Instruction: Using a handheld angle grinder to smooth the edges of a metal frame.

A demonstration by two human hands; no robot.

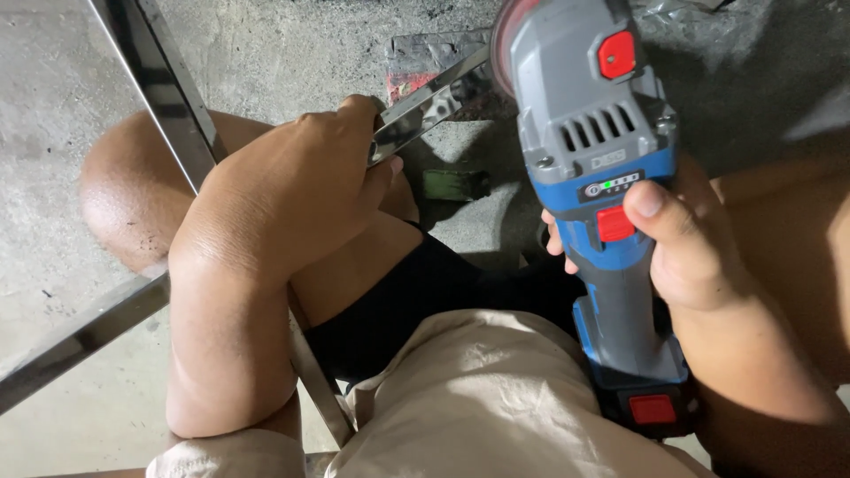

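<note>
My right hand (686, 239) grips a blue and grey cordless angle grinder (593, 133) around its handle, thumb on a red switch. The grinder's disc (503, 49) at the top touches the end of a shiny square metal tube (429, 104). My left hand (301, 190) is closed around that tube just left of the disc, resting over my bent knee. The tube's part under the palm is hidden.
More polished metal bars of a frame cross the left side: one slanting down (164, 97), one low at the left edge (80, 332). I squat over a rough concrete floor (53, 106). A small green object (454, 184) lies on the floor below the tube.
</note>
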